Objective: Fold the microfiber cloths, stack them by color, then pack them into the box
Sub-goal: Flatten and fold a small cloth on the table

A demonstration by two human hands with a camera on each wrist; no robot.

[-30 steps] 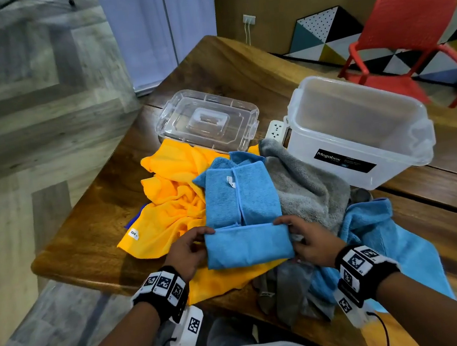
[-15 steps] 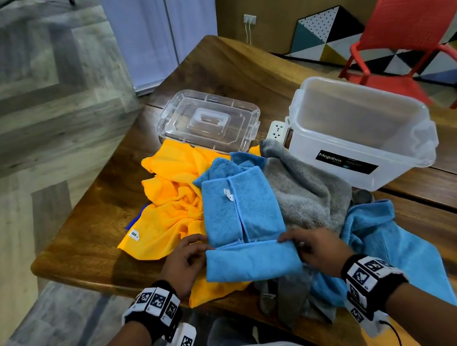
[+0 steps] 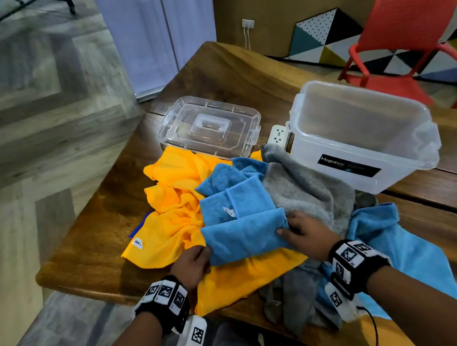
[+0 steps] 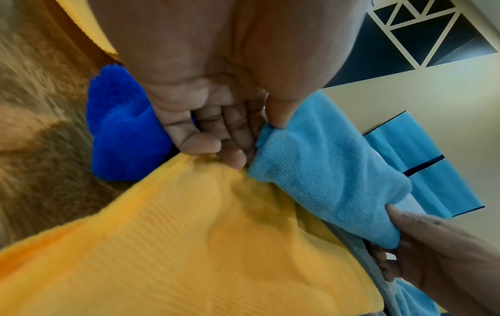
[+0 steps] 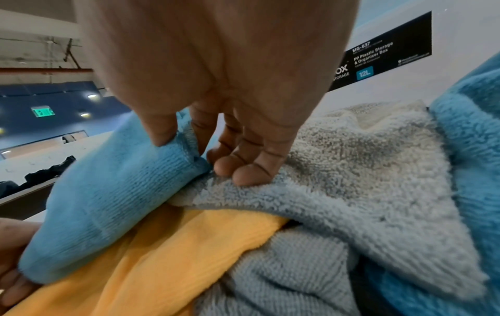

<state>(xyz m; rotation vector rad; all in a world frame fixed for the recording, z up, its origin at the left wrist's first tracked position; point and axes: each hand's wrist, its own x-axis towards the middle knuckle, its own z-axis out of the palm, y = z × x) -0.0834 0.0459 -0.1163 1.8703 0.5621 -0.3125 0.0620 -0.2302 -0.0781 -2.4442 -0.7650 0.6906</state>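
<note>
A: Report the state of each grip, nearest items first.

B: The left hand pinches the near-left end of the light blue cloth, thumb on top and fingers curled under. The right hand pinches the near-right end the same way, its outer fingers resting on the grey cloth.

A: Where does the light blue cloth lie?

B: On top of the pile at the near edge of the table. Its near part is folded over into a band held between both hands. The yellow cloth lies under it and to the left; a second blue cloth hangs over the edge on the right.

A: And farther back?

B: The clear lid lies flat behind the yellow cloth. The box stands open to the right, behind the grey cloth, with no cloth visible inside.
</note>
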